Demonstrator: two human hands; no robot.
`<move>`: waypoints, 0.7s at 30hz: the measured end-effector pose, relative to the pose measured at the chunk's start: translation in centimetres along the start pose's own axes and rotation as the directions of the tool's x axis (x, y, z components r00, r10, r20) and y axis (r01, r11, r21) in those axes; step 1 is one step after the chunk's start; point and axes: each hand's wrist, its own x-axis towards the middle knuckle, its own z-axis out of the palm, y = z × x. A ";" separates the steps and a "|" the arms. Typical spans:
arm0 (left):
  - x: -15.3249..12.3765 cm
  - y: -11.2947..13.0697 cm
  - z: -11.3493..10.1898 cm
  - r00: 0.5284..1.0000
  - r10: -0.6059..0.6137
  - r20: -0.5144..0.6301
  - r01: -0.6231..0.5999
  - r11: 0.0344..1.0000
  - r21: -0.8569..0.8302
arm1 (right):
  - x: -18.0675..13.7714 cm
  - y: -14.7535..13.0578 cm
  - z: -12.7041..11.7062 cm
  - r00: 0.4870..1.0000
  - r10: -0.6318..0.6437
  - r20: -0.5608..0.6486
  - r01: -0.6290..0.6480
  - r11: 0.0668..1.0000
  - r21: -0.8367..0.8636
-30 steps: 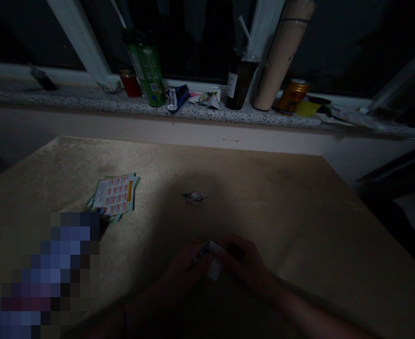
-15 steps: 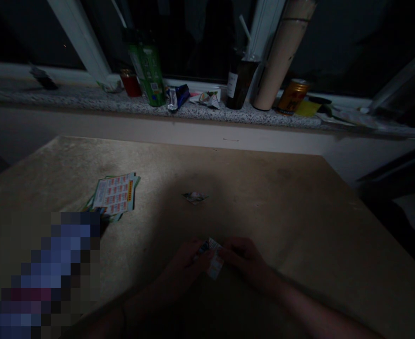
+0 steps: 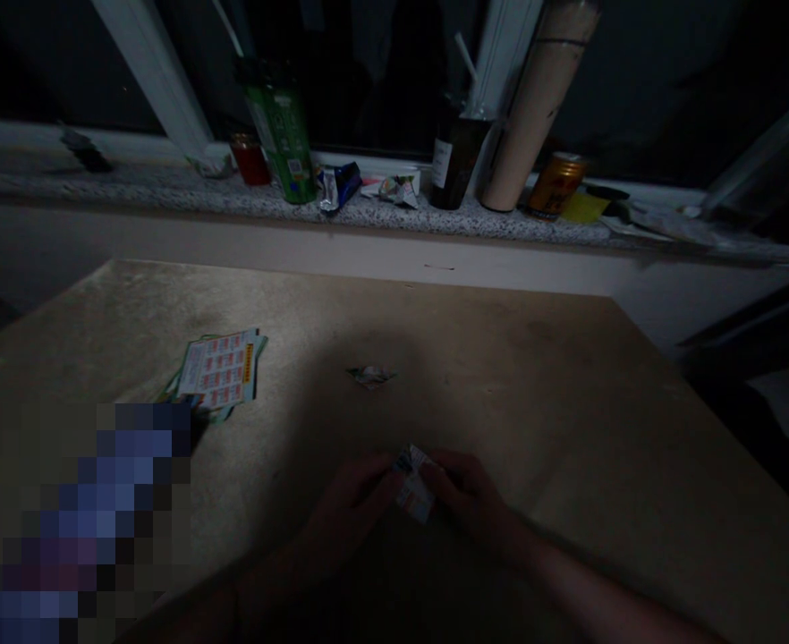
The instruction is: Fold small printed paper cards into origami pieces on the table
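Between my two hands is a small folded piece of printed paper [image 3: 416, 489], tilted so that one corner points away from me. My left hand [image 3: 360, 487] pinches its left edge, thumb on top. On the right side, the thumb and fingers of my right hand [image 3: 462, 483] close on the paper too. Beyond them on the table lies a small folded paper shape [image 3: 371, 376], pointed at both ends. To the left is a loose stack of printed sheets [image 3: 220, 368], the top one bearing rows of red print. Dim light hides the finer folds.
The wooden table [image 3: 535, 385] meets a wall below a stone window sill [image 3: 368, 210]. On the sill stand a green container [image 3: 284, 139], a dark cup with a straw [image 3: 458, 161], a tall tube [image 3: 538, 107], an orange can [image 3: 556, 186] and crumpled wrappers [image 3: 339, 186]. A blurred-out area covers the lower left.
The folded paper has shifted slightly to the right and turned a little between my fingers. My left thumb covers less of it now. The other papers lie where they were.
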 end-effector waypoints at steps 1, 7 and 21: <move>0.0 0.1 0.0 1.000 -0.005 -0.012 0.005 1.000 0.007 | 0.0 0.0 0.0 1.000 0.001 -0.017 -0.001 1.000 0.002; 0.1 0.2 -0.1 0.998 0.055 0.016 -0.056 0.997 0.051 | 0.1 -0.3 -0.1 0.998 -0.036 0.043 0.039 0.998 -0.057; 0.2 0.6 0.1 0.999 0.009 -0.037 -0.008 0.999 0.031 | -0.3 -0.2 0.0 0.992 -0.121 0.046 0.126 0.983 -0.136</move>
